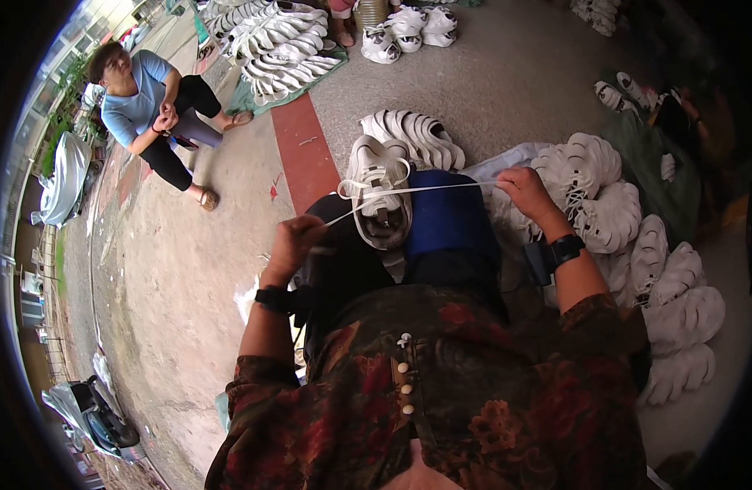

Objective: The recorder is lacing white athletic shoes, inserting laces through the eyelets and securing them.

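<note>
A white sneaker (369, 163) with a dark opening rests on my lap, its opening toward me, by a blue cloth (451, 214) over my right thigh. Its white shoelace (449, 189) is drawn out taut to both sides, and thin loops stand over the laced tongue. My left hand (293, 247) is closed on one end, left of the shoe and lower. The other end is pinched in my right hand (525, 194), out to the right, in front of a pile of white shoes (584, 167).
Beyond my knees lies a row of nested white shoes (413, 135). More shoes (678, 298) line my right side. A larger heap (278, 49) covers a green sheet at the far left. A person (151, 106) in a blue shirt sits low on the left.
</note>
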Tool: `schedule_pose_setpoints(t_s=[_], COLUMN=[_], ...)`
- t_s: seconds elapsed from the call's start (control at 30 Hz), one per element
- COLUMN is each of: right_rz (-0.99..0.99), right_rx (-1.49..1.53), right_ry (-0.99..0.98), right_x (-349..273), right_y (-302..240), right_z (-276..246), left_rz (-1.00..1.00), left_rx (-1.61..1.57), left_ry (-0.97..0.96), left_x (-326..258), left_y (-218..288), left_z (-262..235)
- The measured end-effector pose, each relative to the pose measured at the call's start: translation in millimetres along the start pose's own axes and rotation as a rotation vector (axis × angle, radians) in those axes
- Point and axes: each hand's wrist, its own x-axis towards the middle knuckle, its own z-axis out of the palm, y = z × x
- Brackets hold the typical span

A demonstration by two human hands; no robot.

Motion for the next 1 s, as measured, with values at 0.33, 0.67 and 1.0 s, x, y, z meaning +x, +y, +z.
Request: schedule_pose_setpoints(t_s=[0.33,0.67,1.0], right_rz=[0.538,0.059,0.208], right_rx=[0.423,0.571,0.602], right_ry=[-0.447,0.138,0.142], right_x=[27,63,52], right_y=[-40,-71,-77], right_z=[29,137,140], left_rz=[-0.250,-0.431,-0.384], left_rx=[-0.014,-0.704,-1.110], left_ry=[0.064,0.150,0.100], left_x=[-47,-47,-51], left_y=[-64,-45,-45], left_z=[-58,-15,1])
